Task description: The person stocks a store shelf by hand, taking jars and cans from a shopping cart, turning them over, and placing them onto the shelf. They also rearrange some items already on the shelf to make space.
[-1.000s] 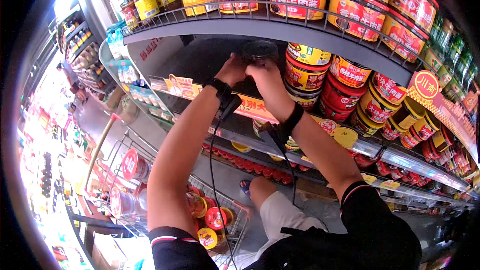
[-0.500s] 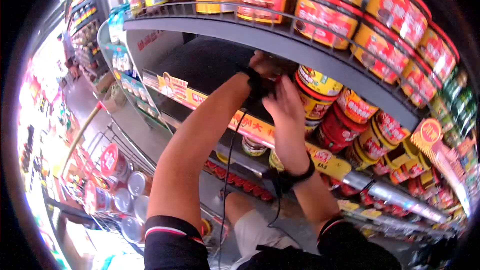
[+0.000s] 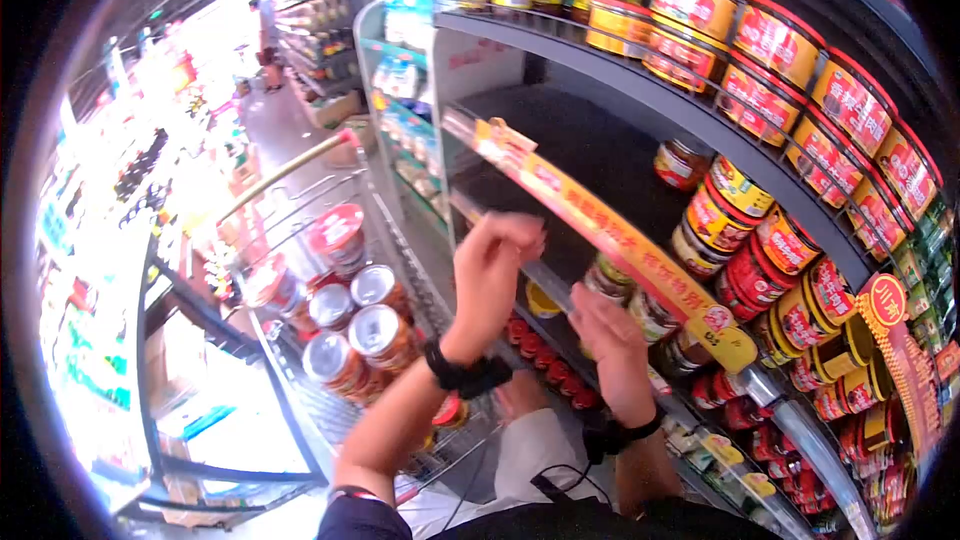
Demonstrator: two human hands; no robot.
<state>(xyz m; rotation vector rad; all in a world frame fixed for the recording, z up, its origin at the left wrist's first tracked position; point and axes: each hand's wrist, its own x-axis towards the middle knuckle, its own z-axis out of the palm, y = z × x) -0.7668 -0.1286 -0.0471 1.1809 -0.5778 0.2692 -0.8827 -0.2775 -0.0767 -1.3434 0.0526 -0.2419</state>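
Note:
My left hand [image 3: 492, 270] is in front of the shelf rail [image 3: 590, 210], wrist bent and fingers loosely apart, blurred by motion. Nothing shows in it. Lower and to the right, my right hand [image 3: 610, 345] is open, its fingers stretched out beside the jars on the lower shelf. Both wrists wear black bands. Behind the rail, a glass jar with a dark lid [image 3: 682, 162] stands on the dark shelf board [image 3: 570, 130]. Just right of it is a stack of yellow-and-red labelled jars [image 3: 722, 205].
At left stands a shopping cart [image 3: 290, 175] holding several cans with silver lids [image 3: 380, 328] and a red-lidded tub [image 3: 338, 238]. Jars with red lids [image 3: 780, 35] line the upper shelf behind a wire guard. A round-topped promotional sign [image 3: 888, 300] juts out at right.
My left hand has come out of the shelf, down in front of the rail. My right hand has also moved lower. The view has turned left, showing more of the cart.

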